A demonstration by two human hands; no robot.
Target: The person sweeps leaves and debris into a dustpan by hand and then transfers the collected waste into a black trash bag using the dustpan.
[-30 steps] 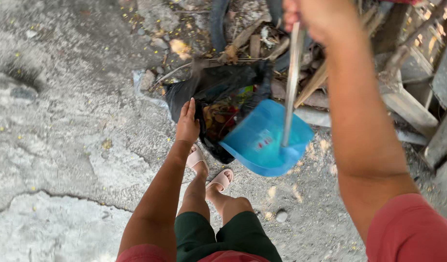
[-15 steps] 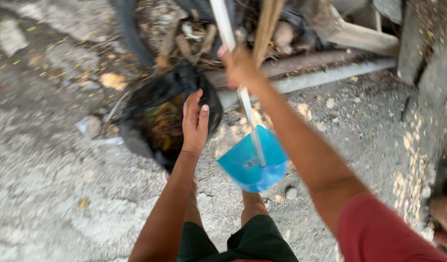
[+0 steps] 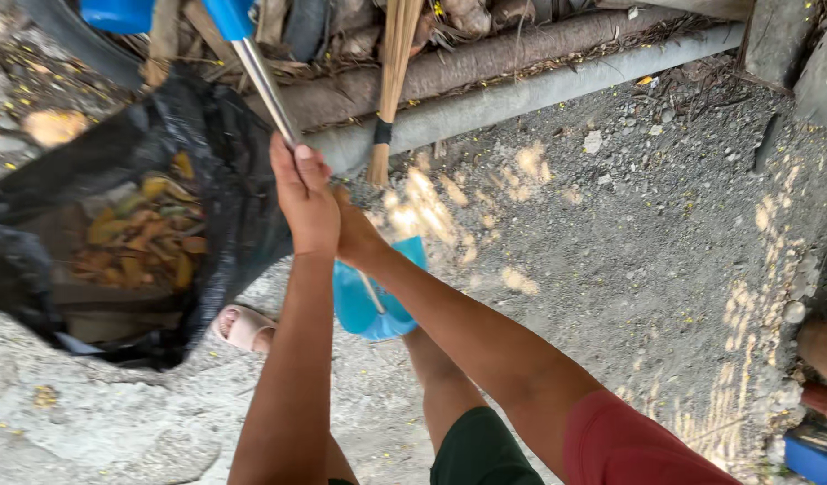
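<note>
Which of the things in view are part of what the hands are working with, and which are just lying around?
In use:
left hand and right hand on the metal handle
blue dustpan
black bag with dry leaves

Lying about:
broom
grey pipe
log
loose stones

Soft daylight covers the gravel ground point(image 3: 629, 224) under me, mostly in shade. Warm sun patches dapple it beside my blue dustpan point(image 3: 364, 310) and trail off to the right. My arms look evenly lit, without glare. The black bag point(image 3: 225, 207) reads dark. The picture's edges smear slightly and bend outward.
</note>
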